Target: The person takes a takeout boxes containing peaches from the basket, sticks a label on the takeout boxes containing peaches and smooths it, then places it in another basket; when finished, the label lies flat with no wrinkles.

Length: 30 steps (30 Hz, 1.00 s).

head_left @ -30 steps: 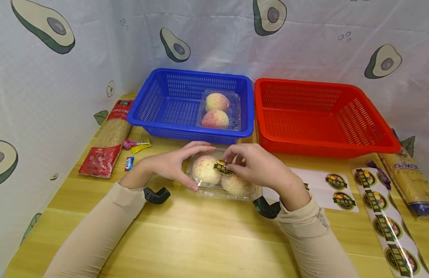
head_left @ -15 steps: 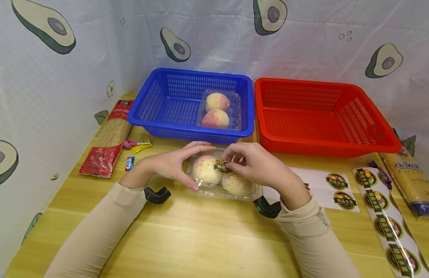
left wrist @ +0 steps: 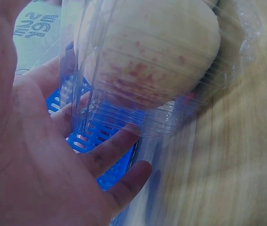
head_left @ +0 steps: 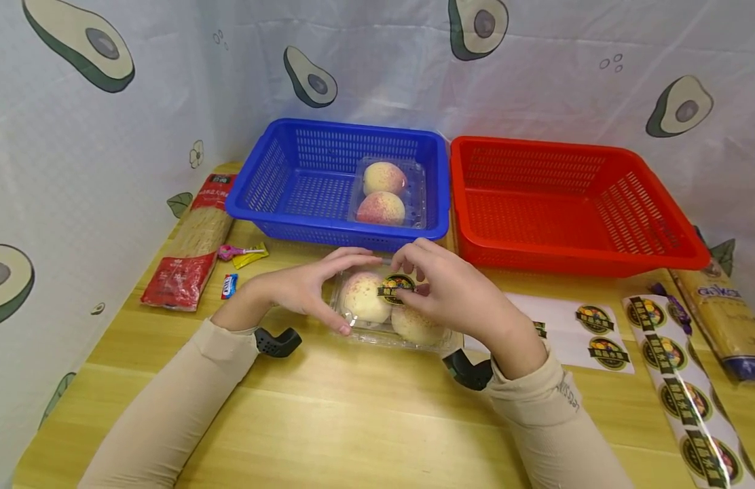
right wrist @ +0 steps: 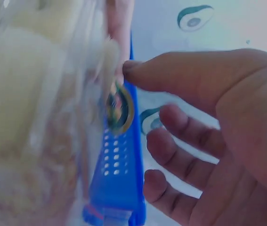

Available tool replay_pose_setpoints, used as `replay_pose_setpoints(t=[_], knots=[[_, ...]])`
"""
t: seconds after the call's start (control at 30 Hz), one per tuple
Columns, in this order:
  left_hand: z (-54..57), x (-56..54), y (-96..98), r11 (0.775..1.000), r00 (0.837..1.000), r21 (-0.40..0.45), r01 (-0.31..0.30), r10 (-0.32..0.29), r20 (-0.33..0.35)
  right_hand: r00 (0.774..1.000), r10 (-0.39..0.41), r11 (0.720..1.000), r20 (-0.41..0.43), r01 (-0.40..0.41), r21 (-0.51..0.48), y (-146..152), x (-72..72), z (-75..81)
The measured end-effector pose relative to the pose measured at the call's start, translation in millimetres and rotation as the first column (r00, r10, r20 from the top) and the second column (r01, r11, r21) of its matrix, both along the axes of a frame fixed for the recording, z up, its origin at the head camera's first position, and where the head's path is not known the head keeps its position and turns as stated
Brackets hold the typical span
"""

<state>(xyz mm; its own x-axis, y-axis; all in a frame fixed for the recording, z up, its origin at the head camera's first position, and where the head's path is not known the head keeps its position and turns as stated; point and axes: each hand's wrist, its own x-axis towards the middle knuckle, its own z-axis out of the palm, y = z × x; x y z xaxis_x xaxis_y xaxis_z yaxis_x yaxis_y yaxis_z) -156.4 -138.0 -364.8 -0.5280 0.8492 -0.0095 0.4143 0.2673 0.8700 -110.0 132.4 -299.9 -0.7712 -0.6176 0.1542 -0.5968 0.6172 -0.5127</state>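
A clear plastic clamshell box [head_left: 381,336] with two peaches [head_left: 363,299] lies in front of the blue basket. My left hand [head_left: 304,285] holds its left end, thumb at the front and fingers along the back; the left wrist view shows the fingertips [left wrist: 119,143] at the ribbed plastic wall. A round black-and-gold label sticker [head_left: 394,289] is at the lid. Over the lid's right part is my right hand [head_left: 459,288], its thumb tip at the sticker and its index finger lifted away. In the right wrist view, the sticker [right wrist: 120,110] shows edge-on beside the thumb.
The blue basket [head_left: 337,234] holds another box with two peaches [head_left: 382,197]. A red basket [head_left: 573,261] stands beside it. Sticker sheets [head_left: 561,333] lie to the right, near a yellow pasta bag [head_left: 720,312]. A noodle pack [head_left: 191,251] and small candies [head_left: 229,286] lie left.
My right fingers have loosened from the sticker and the index finger has lifted; more of the sticker's round face shows. My left hand and the box stay in place.
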Motion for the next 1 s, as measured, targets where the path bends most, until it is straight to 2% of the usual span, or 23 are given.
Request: replay_pose_setpoints(t=[0.13, 0.4, 0.77, 1.0], knots=[[-0.6, -0.4, -0.3, 1.0, 1.0, 0.002, 0.002, -0.002, -0.005, 0.999, 0.037, 0.999, -0.02, -0.037, 0.013, -4, 2.7, 1.5], [-1.5, -1.4, -0.3, 1.0, 1.0, 0.013, 0.014, -0.014, -0.014, 0.999, 0.038, 0.995, 0.014, -0.039, 0.088, -4, 0.4, -3.0], [-2.6, 0.0, 0.6, 1.0, 1.0, -0.016, -0.003, 0.003, -0.006, 0.992, 0.022, 0.996, 0.126, -0.033, 0.084, 5, -7.7, -2.9], [-3.1, 0.5, 2.2, 1.0, 1.0, -0.009, 0.003, -0.004, -0.021, 0.984, -0.033, 0.995, 0.176, 0.015, 0.103, 24, -9.4, 0.8]])
